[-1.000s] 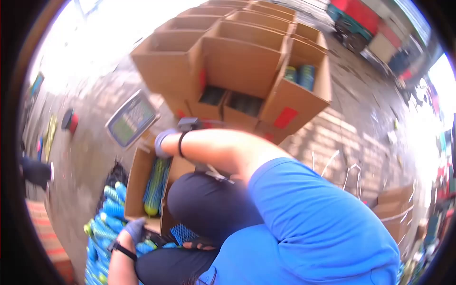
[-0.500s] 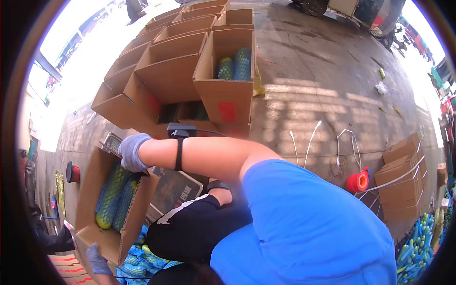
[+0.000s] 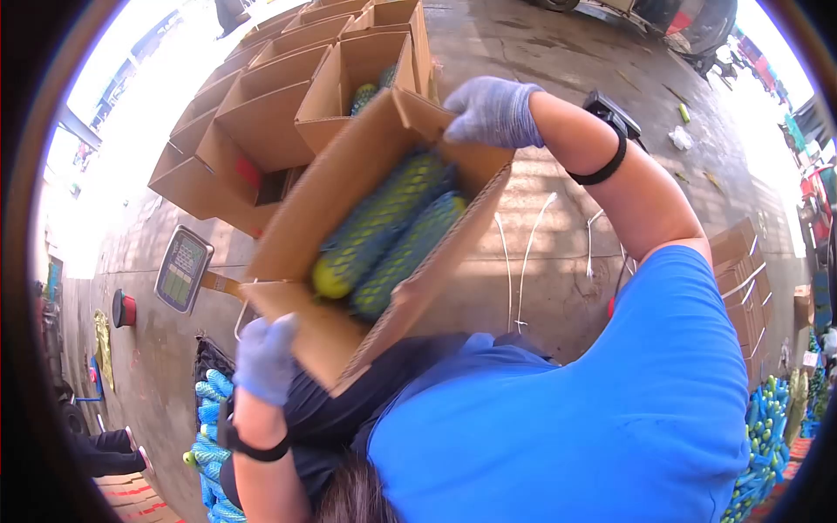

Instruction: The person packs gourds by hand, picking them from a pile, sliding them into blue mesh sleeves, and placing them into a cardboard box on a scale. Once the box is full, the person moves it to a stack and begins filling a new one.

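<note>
An open cardboard box (image 3: 292, 222) hangs tilted between my two gloved hands, in front of my body. My right hand (image 3: 494, 112) has its fingers hooked over the far rim at the upper right. At the lower left my left hand (image 3: 266, 357) is closed on the near end of the same box. Inside lie long green gourds (image 3: 384, 231) in blue mesh sleeves, side by side. Behind the held box stands another open carton (image 3: 370, 57), with netted gourds partly showing in it.
Rows of open cartons (image 3: 261, 113) stand together at the upper left. A scale display (image 3: 184, 268) is left of the held box. Netted produce (image 3: 209, 436) lies at lower left, with more at lower right. White straps (image 3: 532, 253) and flattened cartons (image 3: 739, 279) are on the right.
The box has been lifted from beside the scale, up and to the right, and turned. Both hands moved with it; the right hand swung across from left to upper right.
</note>
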`<state>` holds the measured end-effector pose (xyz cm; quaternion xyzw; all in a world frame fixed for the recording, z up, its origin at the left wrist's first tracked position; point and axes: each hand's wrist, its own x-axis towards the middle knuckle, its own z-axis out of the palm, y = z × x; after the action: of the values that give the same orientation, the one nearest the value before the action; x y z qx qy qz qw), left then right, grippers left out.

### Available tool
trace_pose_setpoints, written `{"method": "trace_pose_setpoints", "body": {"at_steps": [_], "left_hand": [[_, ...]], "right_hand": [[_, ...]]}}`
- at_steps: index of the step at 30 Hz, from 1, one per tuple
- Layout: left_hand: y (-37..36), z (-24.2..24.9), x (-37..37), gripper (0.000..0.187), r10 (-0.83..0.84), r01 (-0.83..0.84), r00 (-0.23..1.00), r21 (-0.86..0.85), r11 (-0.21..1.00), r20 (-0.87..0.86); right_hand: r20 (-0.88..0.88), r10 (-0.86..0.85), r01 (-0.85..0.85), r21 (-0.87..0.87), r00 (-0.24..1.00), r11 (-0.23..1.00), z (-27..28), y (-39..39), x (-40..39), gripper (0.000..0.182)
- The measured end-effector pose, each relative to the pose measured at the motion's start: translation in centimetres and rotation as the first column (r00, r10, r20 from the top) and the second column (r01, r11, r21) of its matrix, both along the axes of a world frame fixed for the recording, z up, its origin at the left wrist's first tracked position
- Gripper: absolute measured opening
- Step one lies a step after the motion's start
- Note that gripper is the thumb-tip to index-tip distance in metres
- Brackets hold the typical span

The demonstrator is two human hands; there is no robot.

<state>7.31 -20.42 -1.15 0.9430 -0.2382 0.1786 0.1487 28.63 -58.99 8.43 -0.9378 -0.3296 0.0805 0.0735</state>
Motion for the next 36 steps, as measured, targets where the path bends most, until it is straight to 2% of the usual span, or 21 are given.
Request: {"method": "trace_pose_setpoints", "body": {"at_steps": [1, 3, 5, 6, 8, 9, 11, 13, 14, 16, 18, 19, 21, 22, 23, 25, 27, 29, 32, 33, 36], "left_hand": [[-2.2, -2.7, 1.8, 0.004, -0.083, 0.073, 0.992, -0.1, 0.992, -0.098], [-7.3, -7.7, 4.6, 0.013, -0.035, 0.024, 0.968, -0.045, 0.999, -0.248], [-13.7, -9.5, 7.1, 0.018, 0.049, 0.064, 0.874, 0.216, 0.974, -0.484], [-15.2, -15.5, 8.1, 0.02, 0.105, -0.146, 0.742, -0.006, 0.989, -0.662], [-18.4, -21.4, 8.7, 0.027, 0.17, -0.466, 0.491, -0.093, 0.88, -0.854], [-20.0, -20.2, 8.8, 0.031, 0.245, -0.536, 0.405, -0.011, 0.844, -0.881], [-19.4, -16.1, 10.1, 0.032, -0.204, -0.754, 0.276, -0.343, 0.56, -0.939], [-16.7, -17.2, 12.3, 0.025, -0.083, -0.584, 0.428, -0.346, 0.734, -0.9], [-15.4, -17.8, 12.7, 0.025, -0.076, -0.585, 0.429, -0.341, 0.736, -0.9], [-13.5, -19.0, 12.1, 0.022, -0.278, -0.775, 0.397, -0.482, 0.408, -0.875], [-11.5, -15.3, 11.8, 0.021, -0.331, -0.743, 0.442, -0.547, 0.385, -0.834], [-10.5, -12.9, 11.7, 0.021, -0.389, -0.71, 0.485, -0.613, 0.347, -0.783], [-7.6, -9.6, 12.2, 0.025, -0.305, -0.567, 0.66, -0.722, 0.397, -0.686], [-5.5, -8.0, 12.3, 0.025, -0.258, -0.551, 0.695, -0.728, 0.409, -0.671], [-3.0, -6.5, 12.5, 0.025, -0.212, -0.531, 0.73, -0.734, 0.422, -0.65], [3.3, -4.9, 12.4, 0.026, -0.056, -0.572, 0.756, -0.7, 0.427, -0.652], [11.0, -2.8, 10.9, 0.024, 0.066, -0.618, 0.739, -0.636, 0.463, -0.67], [17.7, -1.0, 8.1, 0.026, 0.158, -0.664, 0.731, -0.64, 0.387, -0.663], [25.2, 3.2, 2.3, 0.029, 0.311, -0.697, 0.712, -0.577, 0.426, -0.63], [27.1, 4.0, 0.1, 0.03, 0.336, -0.705, 0.703, -0.555, 0.441, -0.627], [30.6, 5.9, -7.0, 0.034, 0.402, -0.712, 0.701, -0.606, 0.355, -0.589]], "right_hand": [[-0.015, -0.122, 0.12, -0.109, 0.992, 0.987, -0.8, -0.9, 0.2, 0.025], [0.023, -0.197, 0.196, -0.23, 0.98, 0.953, -5.3, -3.5, 2.3, 0.033], [0.019, -0.279, 0.266, -0.368, 0.96, 0.891, -9.8, -5.0, 4.1, 0.033], [0.02, -0.264, 0.251, -0.387, 0.964, 0.887, -12.1, -6.0, 5.1, 0.033], [0.068, -0.347, 0.345, -0.387, 0.935, 0.855, -16.3, -7.5, 6.8, 0.031], [0.068, -0.342, 0.34, -0.398, 0.937, 0.852, -17.7, -7.6, 7.6, 0.031], [0.103, -0.397, 0.405, -0.38, 0.912, 0.832, -20.3, -8.1, 8.3, 0.029], [0.08, -0.358, 0.356, -0.437, 0.93, 0.826, -22.8, -8.1, 8.6, 0.027], [0.157, -0.414, 0.442, -0.356, 0.897, 0.823, -26.0, -9.3, 9.6, 0.025], [0.119, -0.655, 0.665, -0.081, 0.746, 0.742, -29.0, -10.4, 10.4, 0.021], [0.443, -0.535, 0.378, 0.398, 0.719, 0.836, -26.5, -7.3, 5.8, 0.02], [0.388, -0.324, 0.057, 0.562, 0.863, 0.825, -25.5, -5.9, 3.1, 0.018], [-0.068, 0.121, -0.077, 0.456, 0.99, 0.887, -26.8, -3.0, -5.0, 0.022], [-0.309, 0.285, -0.137, 0.424, 0.908, 0.895, -27.4, -1.6, -8.9, 0.026], [-0.594, 0.109, 0.016, 0.201, 0.797, 0.979, -29.4, -0.6, -12.4, 0.034], [-0.967, -0.181, 0.655, -0.018, 0.182, 0.755, -44.1, -1.3, -16.5, 0.044], [-0.682, -0.091, 0.074, -0.054, 0.726, 0.996, -44.9, -0.9, -14.2, 0.049], [-0.283, 0.327, -0.419, -0.387, 0.902, 0.821, -46.4, -0.8, -12.3, 0.054], [0.041, 0.211, -0.186, -0.326, 0.977, 0.927, -49.2, 0.0, -9.7, 0.053], [0.154, 0.156, -0.094, -0.35, 0.976, 0.932, -43.2, 0.5, -8.2, 0.042], [0.222, 0.014, 0.076, -0.391, 0.975, 0.917, -38.3, 0.8, -0.2, 0.032]]}}
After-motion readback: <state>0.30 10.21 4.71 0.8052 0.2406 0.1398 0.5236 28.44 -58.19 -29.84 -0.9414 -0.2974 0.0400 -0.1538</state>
